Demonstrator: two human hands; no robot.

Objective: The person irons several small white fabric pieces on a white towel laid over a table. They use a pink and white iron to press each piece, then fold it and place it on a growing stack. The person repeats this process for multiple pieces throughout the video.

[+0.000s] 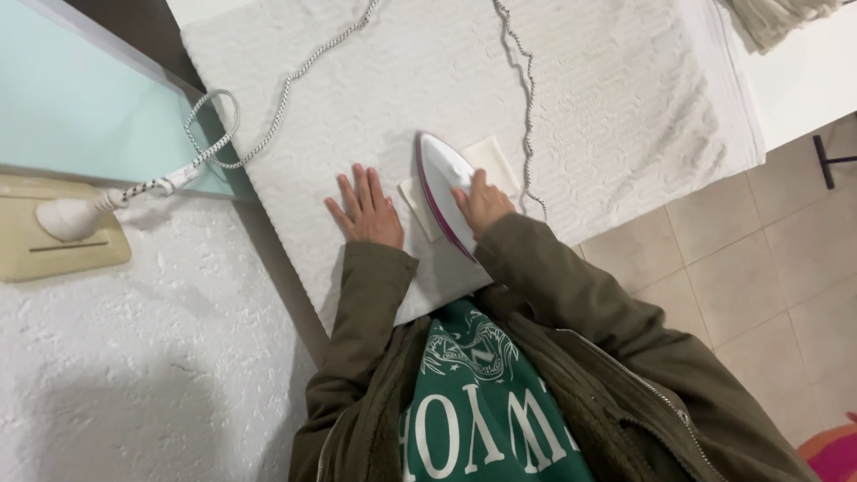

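Head view, looking straight down. The largest item is the ironing surface — a flat board covered with a white, textured towel-like cloth that fills the upper middle of the frame; its far edge is cut off at the top. On it, near the closer edge, lies a small cream fabric square, flat, with one corner projecting beyond the iron and another portion showing at the iron's left side. The middle of the square is hidden under the iron.

The iron is white with a purple-trimmed edge, pointed tip aimed away from the person, sitting on the fabric square. The right hand is clamped around the iron's handle; the handle itself is hidden by the fingers. The left hand lies flat and spread, palm down, on the towel cover just beside the fabric square, gripping nothing; whether its fingertips touch the square cannot be determined.

A braided black-and-white cord runs across the board to a white plug seated in a beige wall socket at left. A second run of cord drops toward the iron — its junction with the iron is hidden behind the right hand.
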